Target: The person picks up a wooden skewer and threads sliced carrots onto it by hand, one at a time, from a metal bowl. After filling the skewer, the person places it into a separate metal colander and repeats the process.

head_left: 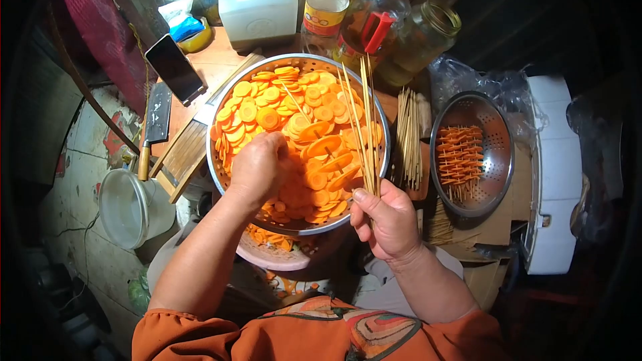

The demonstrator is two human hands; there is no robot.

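My right hand (388, 217) is closed round a bundle of bamboo skewers (368, 127) at the right rim of a metal colander (382, 103). One skewer slants up and left from this hand, with several carrot slices (325, 146) threaded on it, spaced apart. Loose round carrot slices (267, 118) fill much of the colander. Over the left part of the pile, my left hand (259, 166) is curled with its knuckles up. Its fingertips are hidden, so whatever they pinch does not show.
Right of the colander lie more skewers (408, 137) and a smaller metal colander (507, 180) holding threaded carrot skewers (460, 157). Bottles and a white jug (257, 10) line the back. A phone (175, 67), cleaver (158, 113), wooden slicer (182, 160) and white bucket (137, 207) are left.
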